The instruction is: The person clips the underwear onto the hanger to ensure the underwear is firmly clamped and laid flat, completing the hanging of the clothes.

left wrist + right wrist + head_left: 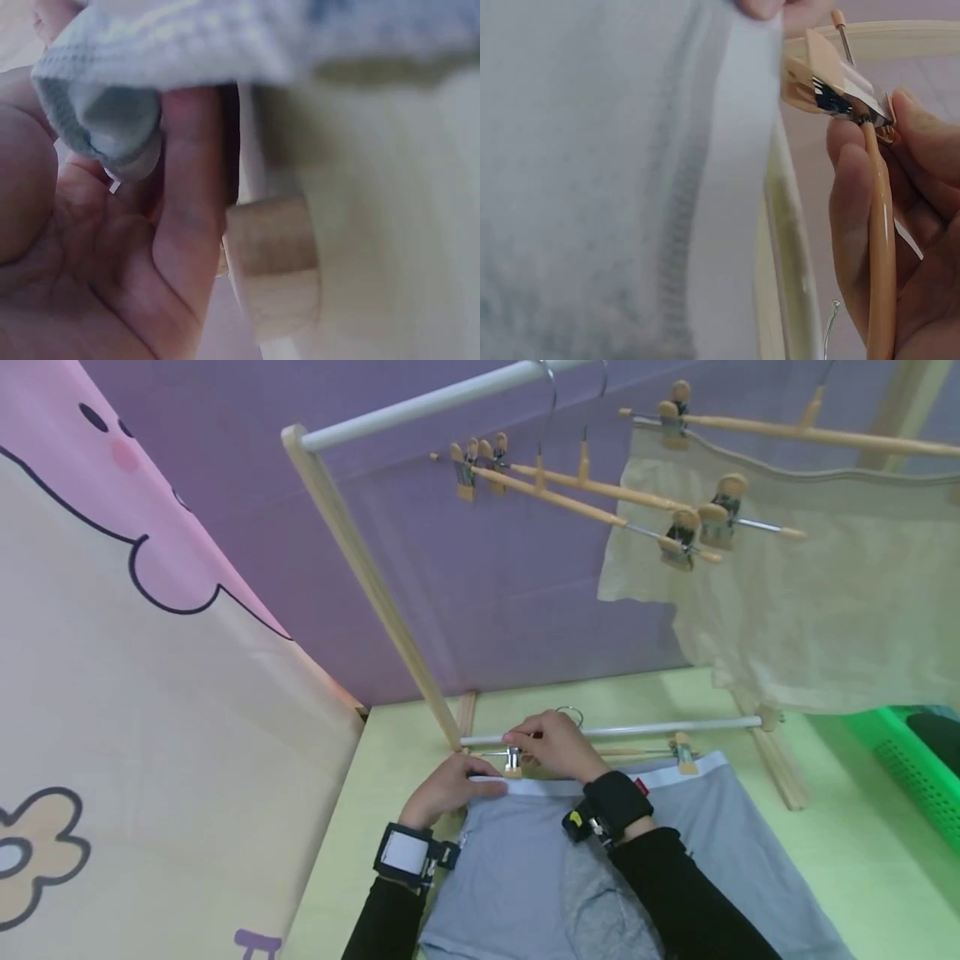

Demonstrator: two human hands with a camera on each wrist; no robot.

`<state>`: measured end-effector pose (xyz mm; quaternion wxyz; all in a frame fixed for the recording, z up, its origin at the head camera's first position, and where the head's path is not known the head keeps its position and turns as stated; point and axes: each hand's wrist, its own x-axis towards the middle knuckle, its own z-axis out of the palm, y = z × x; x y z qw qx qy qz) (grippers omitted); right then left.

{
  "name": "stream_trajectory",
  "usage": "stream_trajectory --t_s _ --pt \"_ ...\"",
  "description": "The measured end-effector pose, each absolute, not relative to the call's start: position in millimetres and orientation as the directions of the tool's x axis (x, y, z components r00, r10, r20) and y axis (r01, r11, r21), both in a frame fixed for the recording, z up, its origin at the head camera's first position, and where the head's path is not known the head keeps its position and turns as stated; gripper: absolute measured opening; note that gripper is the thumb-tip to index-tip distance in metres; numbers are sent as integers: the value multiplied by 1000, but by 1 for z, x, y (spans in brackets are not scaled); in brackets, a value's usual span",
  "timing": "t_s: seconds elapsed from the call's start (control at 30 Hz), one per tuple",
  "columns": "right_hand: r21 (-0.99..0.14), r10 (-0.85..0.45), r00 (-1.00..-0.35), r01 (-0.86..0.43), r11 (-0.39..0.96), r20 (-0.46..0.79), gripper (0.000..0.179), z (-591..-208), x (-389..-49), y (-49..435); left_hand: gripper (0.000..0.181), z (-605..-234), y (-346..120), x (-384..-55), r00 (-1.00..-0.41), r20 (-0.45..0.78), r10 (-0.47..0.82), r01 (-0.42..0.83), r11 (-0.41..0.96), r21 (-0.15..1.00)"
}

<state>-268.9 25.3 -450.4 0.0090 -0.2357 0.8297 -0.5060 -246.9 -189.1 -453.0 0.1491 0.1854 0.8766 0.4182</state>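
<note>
Grey boxer briefs (517, 852) with a white waistband lie on the pale green surface. My left hand (446, 789) pinches the waistband's left corner; the left wrist view shows the folded cloth (120, 120) between thumb and fingers. With thumb and fingertips, my right hand (555, 745) squeezes the left clip (847, 90) of a wooden clip hanger (883, 262). The clip's jaws look spread, just beside the waistband (735, 150) and apart from it. At the hanger's other end, the right clip (683, 753) sits on the waistband's right part.
A rack stands over the work, with a white top rail (442, 403), a wooden left post (375, 581) and a low white bar (667, 727). Two bare clip hangers (555, 493) and a cream garment (817, 577) hang above. A green basket (911, 777) stands at right.
</note>
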Motion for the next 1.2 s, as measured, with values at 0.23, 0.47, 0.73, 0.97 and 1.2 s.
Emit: stream_trajectory --t_s 0.23,0.47,0.73,0.97,1.2 --pt "-846 -416 -881 -388 365 225 26 -449 -268 25 20 -456 -191 -249 -889 -108 446 160 523 837" --pt "-870 -448 -873 -364 334 193 28 -451 -270 28 24 -455 -192 -249 -919 -124 373 74 474 877" --pt "-878 -524 -840 -349 327 139 26 -454 -269 30 23 -458 -191 -249 -931 -114 347 69 475 877" --pt "-869 -557 -822 -354 345 114 33 -454 -269 31 22 -461 -188 -247 -938 -109 329 69 483 873" --pt "-828 -439 -892 -324 458 106 46 -440 -258 37 21 -460 -187 -248 -953 -91 288 71 507 859"
